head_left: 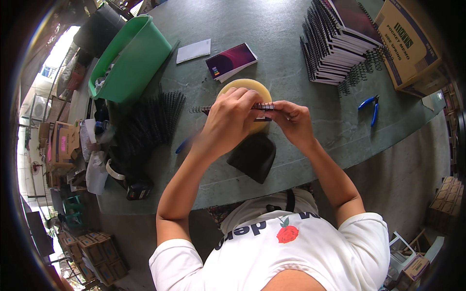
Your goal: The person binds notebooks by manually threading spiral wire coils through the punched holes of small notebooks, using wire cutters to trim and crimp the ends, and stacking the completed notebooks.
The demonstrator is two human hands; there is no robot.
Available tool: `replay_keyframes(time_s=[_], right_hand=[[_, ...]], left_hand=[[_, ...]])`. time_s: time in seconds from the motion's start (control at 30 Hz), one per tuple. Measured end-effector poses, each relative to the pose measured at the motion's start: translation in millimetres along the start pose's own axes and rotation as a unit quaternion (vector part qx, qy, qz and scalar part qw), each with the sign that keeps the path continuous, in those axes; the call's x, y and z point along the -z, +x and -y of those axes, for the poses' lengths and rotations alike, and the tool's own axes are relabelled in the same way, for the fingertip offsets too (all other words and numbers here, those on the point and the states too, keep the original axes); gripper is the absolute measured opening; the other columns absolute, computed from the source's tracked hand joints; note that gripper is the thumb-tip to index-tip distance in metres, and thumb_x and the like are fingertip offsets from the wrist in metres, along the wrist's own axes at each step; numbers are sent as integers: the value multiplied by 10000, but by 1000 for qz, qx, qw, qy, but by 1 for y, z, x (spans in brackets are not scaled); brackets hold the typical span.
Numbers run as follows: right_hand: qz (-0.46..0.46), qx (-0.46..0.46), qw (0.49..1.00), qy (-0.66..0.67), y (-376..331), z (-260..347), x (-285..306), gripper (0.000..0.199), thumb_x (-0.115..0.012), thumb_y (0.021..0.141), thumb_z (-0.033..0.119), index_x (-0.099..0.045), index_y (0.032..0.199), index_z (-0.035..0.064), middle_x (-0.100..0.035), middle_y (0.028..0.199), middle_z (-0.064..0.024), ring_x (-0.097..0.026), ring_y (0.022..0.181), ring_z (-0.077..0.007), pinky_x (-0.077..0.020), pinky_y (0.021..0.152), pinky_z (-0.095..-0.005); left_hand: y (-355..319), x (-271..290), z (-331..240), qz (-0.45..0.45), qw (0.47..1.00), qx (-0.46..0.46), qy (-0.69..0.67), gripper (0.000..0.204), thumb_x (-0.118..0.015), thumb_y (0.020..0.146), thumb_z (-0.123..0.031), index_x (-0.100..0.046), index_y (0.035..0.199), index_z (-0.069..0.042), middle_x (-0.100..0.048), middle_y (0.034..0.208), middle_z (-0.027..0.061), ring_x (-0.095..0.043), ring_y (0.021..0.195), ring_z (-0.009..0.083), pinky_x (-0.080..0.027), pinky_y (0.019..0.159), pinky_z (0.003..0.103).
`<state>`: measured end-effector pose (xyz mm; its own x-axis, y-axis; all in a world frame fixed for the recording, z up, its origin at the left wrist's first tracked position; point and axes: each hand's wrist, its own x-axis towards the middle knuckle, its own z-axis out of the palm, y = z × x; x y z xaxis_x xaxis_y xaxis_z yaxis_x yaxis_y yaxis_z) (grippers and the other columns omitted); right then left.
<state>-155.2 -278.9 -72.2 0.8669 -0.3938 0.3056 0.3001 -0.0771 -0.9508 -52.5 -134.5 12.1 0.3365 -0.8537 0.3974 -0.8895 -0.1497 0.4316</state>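
Observation:
Above a yellow round disc (262,89) on the table, both my hands hold a small dark notebook by its bound edge. A black spiral coil (196,109) runs along that edge, its loose end sticking out to the left of my left hand. My left hand (230,118) is closed over the notebook's left part and hides most of it. With thumb and fingers pinched, my right hand (294,120) grips the right end of the notebook (265,106). A black wedge-shaped object (255,158) lies just nearer than the disc. Beside my left forearm shows a blue handle (182,145).
Purple-covered pads (231,60) and a white pad (194,51) lie beyond the disc. Leftward are a pile of black coils (155,114) and a green bin (128,60). Stacked spiral notebooks (335,58), a cardboard box (410,48) and blue-handled pliers (374,109) occupy the right.

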Motion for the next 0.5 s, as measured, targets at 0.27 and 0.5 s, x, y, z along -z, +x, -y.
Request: replay_keyframes(time_s=[0.27,0.5], right_hand=[[1,56,988,-141,-2,7,3,168,-619,813,-22,-641,978,-2,-689,852,-100,-659,780,-115,-518,665,-242],[12,140,972,-190,-1,10,0,155,-636,792,13,-645,947,21,-662,833,-148,-668,724,-248,-509,616,-295]], left_hand=[[6,-19,-11,-20,998,-5,-59,188,-659,731,-5,-625,916,-15,-610,869,130,-595,855,326,-474,754,379],[6,-15,-21,-46,978,125,-162,263,-686,673,2,-635,927,-39,-581,773,107,-591,789,297,-482,733,371]])
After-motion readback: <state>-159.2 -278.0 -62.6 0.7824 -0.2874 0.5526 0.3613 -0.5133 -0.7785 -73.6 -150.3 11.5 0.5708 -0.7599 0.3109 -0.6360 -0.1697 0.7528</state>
